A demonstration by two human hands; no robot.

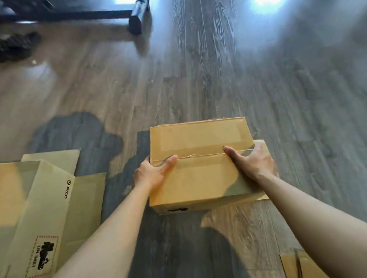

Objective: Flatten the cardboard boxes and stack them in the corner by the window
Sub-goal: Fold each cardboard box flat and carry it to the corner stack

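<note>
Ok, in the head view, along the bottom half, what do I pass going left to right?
flattened box → left hand → taped box → right hand, both hands gripping the taped box's sides, thumbs on top.

1. Closed box stands on the floor, centre of view, just ahead of the person.
2. Left hand on the box's left edge, thumb lying on top; right hand on the right edge, thumb on top.
3. Flattened carton lies on the floor left of the box, apart from it.
4. Another cardboard piece at the near right, cut by the frame's bottom edge.
5. Far left, behind everything: a metal frame foot on the floor, with a crumpled bundle to its left.
</note>
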